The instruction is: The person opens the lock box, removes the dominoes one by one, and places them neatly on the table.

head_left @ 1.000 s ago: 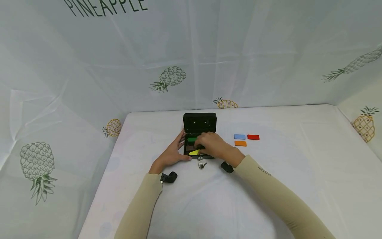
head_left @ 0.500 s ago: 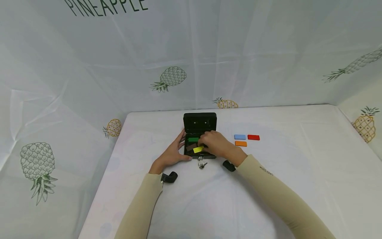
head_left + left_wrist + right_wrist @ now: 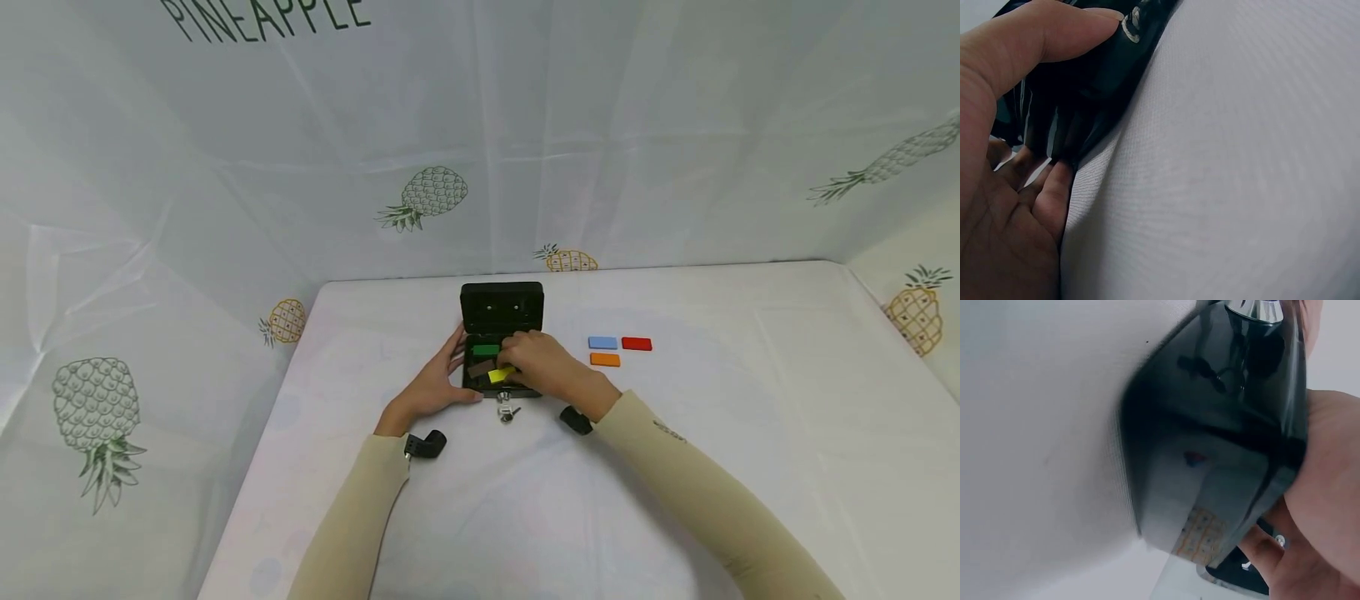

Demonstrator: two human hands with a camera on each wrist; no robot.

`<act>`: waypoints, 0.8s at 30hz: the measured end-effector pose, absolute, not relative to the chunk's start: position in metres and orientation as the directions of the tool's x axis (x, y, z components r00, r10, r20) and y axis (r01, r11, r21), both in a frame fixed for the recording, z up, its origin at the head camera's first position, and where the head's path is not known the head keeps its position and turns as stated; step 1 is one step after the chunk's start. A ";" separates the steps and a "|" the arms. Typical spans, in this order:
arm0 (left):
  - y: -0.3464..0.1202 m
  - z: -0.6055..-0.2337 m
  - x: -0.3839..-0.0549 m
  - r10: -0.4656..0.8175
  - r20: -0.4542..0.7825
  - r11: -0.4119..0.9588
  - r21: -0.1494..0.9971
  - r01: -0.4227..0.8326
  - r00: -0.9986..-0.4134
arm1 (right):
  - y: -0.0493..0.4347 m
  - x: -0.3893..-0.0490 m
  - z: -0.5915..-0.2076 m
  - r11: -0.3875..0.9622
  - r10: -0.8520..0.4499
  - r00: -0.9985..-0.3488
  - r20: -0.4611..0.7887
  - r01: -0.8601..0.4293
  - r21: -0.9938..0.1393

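Observation:
A small black metal cash box (image 3: 502, 321) stands with its lid raised. My left hand (image 3: 430, 385) grips its left front corner, thumb on the front face (image 3: 1085, 75) and fingers along the side. Reaching into the box from the right, my right hand (image 3: 538, 362) has curled fingers and pinches the right end of a yellow block (image 3: 501, 376), which is tilted. A brown block (image 3: 482, 367) and a green block (image 3: 486, 350) lie inside too. My right hand hides the box's right half. In the right wrist view, the box's glossy wall (image 3: 1210, 444) covers my fingertips.
Keys (image 3: 507, 413) hang at the lock on the box front. To the right, a light blue block (image 3: 602, 343), a red block (image 3: 637, 344) and an orange block (image 3: 605, 360) lie on the white tablecloth (image 3: 712, 375). A pineapple-print curtain (image 3: 637, 150) rises behind.
My right hand shifted slightly right inside the box, and the yellow block moved right and tilted with it. The brown block came into fuller view. My left hand stayed put.

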State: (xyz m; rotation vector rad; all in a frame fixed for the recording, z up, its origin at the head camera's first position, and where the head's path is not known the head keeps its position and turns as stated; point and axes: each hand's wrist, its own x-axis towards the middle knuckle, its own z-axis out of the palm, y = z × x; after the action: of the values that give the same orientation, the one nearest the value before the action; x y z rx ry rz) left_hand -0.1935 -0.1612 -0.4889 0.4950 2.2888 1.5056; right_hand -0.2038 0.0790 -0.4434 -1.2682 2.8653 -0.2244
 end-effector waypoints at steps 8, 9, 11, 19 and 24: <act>-0.161 -0.491 -0.196 0.459 -0.109 0.384 0.919 0.087 -0.882 | 0.099 -0.196 -0.436 0.671 -0.703 -0.686 0.187 -0.727 -0.145; -0.161 -0.491 -0.196 0.460 -0.105 0.384 0.919 0.090 -0.882 | 0.102 -0.195 -0.435 0.674 -0.696 -0.689 0.200 -0.724 -0.148; -0.161 -0.492 -0.196 0.459 -0.102 0.382 0.920 0.093 -0.882 | 0.109 -0.194 -0.434 0.683 -0.679 -0.697 0.230 -0.715 -0.150; -0.159 -0.491 -0.195 0.453 -0.108 0.388 0.917 0.086 -0.885 | 0.145 -0.189 -0.430 0.719 -0.589 -0.755 0.289 -0.653 -0.238; -0.160 -0.493 -0.194 0.453 -0.111 0.395 0.914 0.088 -0.885 | 0.168 -0.183 -0.433 0.735 -0.552 -0.770 0.321 -0.631 -0.250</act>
State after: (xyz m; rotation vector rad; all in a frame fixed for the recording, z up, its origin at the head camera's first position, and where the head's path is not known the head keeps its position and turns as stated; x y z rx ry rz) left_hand -0.1944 -0.1603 -0.4925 0.4686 2.3161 1.4866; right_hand -0.1829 0.1683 -0.4326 -1.0844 3.1345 -0.5910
